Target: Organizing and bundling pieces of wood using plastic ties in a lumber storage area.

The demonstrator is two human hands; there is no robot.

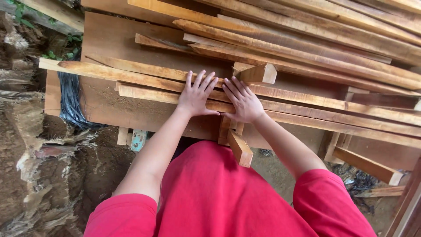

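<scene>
Both hands, left (196, 97) and right (244, 103), lie flat, fingers spread (grasping nothing), on slats (307, 102) near the table's (109, 39) front edge.

Your left hand (196, 97) and right hand (242, 104) lie flat, so the strip (144, 93) beneath is covered there. Long planks (333, 41) run off the right edge, ends unseen. Counter (109, 39) top mostly buried. Dark bundle (70, 98) at left: can't tell what it is.

A broad wooden table (109, 39) carries a pile of long wooden slats (307, 48), lying slantwise across its top.
</scene>
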